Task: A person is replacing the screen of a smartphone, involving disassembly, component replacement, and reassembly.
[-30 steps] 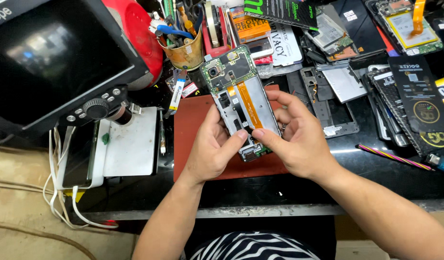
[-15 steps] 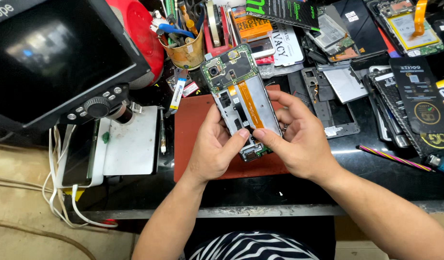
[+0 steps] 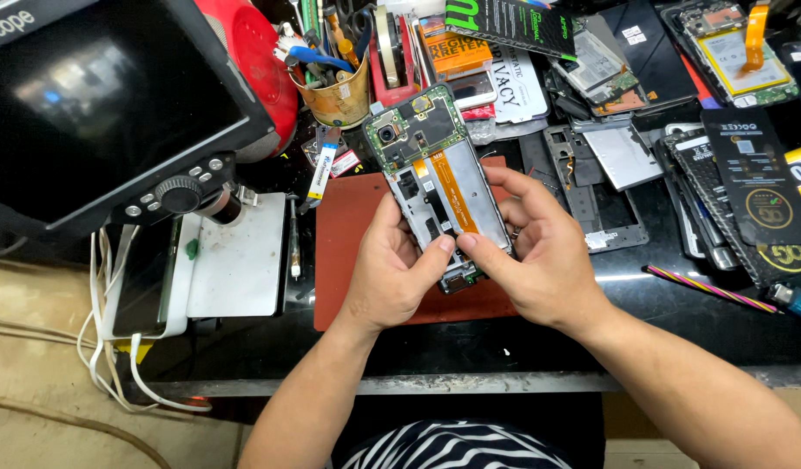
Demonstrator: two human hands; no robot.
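An opened phone with its back off shows a green circuit board at the top and an orange flex strip down its silver frame. My left hand grips its lower left side, thumb pressing on the bottom area. My right hand holds the lower right side, thumb meeting the left thumb near the small bottom board. The phone is tilted, lifted over a dark red work mat.
A microscope with a black screen and white base plate stands at left. A tool cup sits behind the mat. Phone frames, loose parts, black packages and a striped pencil crowd the right.
Both hands hold the phone in nearly the same place. The thumbs have shifted slightly closer together at the phone's lower end.
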